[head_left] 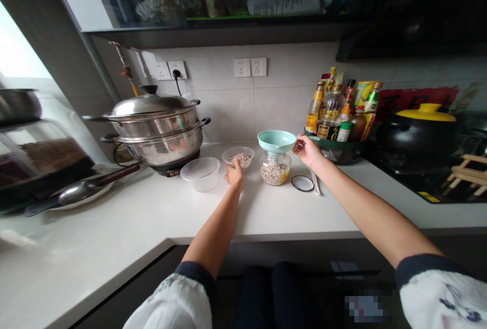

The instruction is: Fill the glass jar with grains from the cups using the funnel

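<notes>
A small glass jar (274,171) partly filled with pale grains stands on the white counter (152,217), with a mint-green funnel (276,141) sitting in its mouth. My right hand (308,150) grips the funnel's right rim. My left hand (234,173) reaches a clear plastic bowl of grains (239,156) left of the jar, fingers closed on its near edge. An empty clear plastic bowl (200,172) stands further left. The jar's round lid (303,183) lies flat on the counter to the right of the jar, beside a white spoon (315,183).
A stacked steel steamer pot (155,125) stands at the back left, with a ladle on a plate (81,192) before it. A rack of sauce bottles (340,111) stands at the back right. A black pot with a yellow lid (422,129) sits on the stove.
</notes>
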Demonstrator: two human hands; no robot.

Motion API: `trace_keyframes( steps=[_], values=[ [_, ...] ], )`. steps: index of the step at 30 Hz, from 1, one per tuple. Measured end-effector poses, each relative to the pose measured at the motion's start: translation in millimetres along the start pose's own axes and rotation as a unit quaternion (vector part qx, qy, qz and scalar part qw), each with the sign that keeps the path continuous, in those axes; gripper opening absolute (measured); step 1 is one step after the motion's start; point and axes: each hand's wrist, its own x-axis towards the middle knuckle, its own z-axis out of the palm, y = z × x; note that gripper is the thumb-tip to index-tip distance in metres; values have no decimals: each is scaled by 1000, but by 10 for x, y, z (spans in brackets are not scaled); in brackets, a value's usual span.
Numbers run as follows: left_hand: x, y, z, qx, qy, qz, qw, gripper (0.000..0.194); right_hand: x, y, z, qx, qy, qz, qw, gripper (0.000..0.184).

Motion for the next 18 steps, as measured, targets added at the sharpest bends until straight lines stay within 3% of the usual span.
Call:
trace_keyframes(
  steps=[9, 18],
  values=[
    [12, 67, -62, 44, -20, -52, 998, 71, -33, 0, 13, -17, 20, -10, 1000, 15],
    [55, 81, -106, -52, -28, -59, 996, 66, 5, 14, -20, 1, 25, -10, 1000, 15]
  ],
)
